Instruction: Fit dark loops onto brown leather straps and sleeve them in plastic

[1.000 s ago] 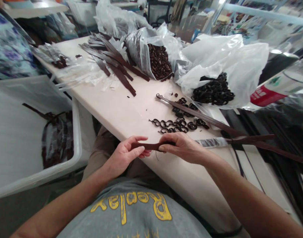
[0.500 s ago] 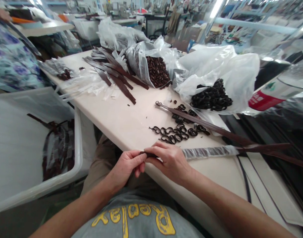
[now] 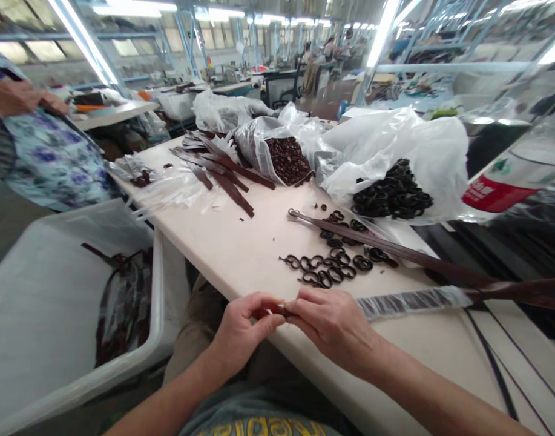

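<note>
Right hand [image 3: 334, 327] gripping the strap [image 3: 390, 304] near its end; the strap, wrapped in film [image 3: 454, 297], runs from under that hand across the table [image 3: 250, 254] to the right; left hand [image 3: 250, 327] curled, thumb and forefinger at the dark tip, though whether they grip it cannot be told. Risks, as judged: a slack pinch at the table's near edge could let the tip slip; a tug could drag the brown strap [image 3: 377, 243], which appears to meet this one, and scatter the rings [image 3: 335, 275] around it; rough handling could tear the film.
</note>
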### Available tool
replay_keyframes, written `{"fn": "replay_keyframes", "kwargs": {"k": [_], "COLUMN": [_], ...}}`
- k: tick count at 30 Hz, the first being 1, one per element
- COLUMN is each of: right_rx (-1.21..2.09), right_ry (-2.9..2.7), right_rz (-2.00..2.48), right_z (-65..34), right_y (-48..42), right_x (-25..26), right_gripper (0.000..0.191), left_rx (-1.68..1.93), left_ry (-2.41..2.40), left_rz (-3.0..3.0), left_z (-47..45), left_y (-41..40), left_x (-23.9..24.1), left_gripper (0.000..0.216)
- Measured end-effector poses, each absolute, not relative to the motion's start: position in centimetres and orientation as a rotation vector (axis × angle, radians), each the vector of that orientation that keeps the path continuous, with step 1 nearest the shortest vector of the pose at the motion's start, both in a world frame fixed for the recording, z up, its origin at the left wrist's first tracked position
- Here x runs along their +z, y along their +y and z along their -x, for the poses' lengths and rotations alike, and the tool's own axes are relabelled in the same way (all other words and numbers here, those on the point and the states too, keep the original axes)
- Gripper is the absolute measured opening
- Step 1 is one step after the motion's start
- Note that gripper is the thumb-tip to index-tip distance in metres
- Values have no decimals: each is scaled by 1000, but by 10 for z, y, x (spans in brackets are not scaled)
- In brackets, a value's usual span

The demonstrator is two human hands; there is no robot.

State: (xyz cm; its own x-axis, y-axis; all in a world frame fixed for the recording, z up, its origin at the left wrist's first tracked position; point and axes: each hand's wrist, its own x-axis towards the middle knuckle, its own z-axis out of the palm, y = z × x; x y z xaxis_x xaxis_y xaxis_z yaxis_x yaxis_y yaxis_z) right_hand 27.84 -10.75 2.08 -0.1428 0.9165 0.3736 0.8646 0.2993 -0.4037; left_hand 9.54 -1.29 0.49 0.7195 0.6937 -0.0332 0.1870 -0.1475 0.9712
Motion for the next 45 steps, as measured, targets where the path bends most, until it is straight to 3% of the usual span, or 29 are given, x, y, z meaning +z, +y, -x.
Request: {"fn": "replay_keyframes", "kwargs": {"k": [6, 11, 18, 23, 31, 36, 39, 45], "right_rx": [167, 115, 104, 108, 74, 92, 131, 162], "right_ry": [-2030, -1925, -1906, -1890, -1841, -1800, -1733, -1567], "right_rz": [1609, 1641, 1649, 1655, 1671, 1673, 1661, 1668], "right_z": [-289, -306, -309, -309, -316, -320, -326, -336], "right_y": [-114, -115, -114, -113, -112, -110, -109, -107], "right_x": [22, 28, 28, 22, 20, 24, 27, 32], "right_gripper": [37, 33, 25, 22, 28, 27, 23, 12], "left_rx": [565, 250, 497, 443, 326, 431, 486, 456], "left_ry": [383, 300, 480, 420, 382, 497, 562, 620], "left_rz": [-2241, -2048, -2109, -2585, -2689, -2560, -2424, -1199], "left_z": [-107, -138, -230, -312, -382, -371, -336, -225], "left_y": [-2, 36, 119, 133, 140, 140, 131, 86], "left_x": [9, 18, 14, 1, -23, -19, -8, 7], "left_gripper": [11, 18, 25, 21, 17, 11, 20, 38]}}
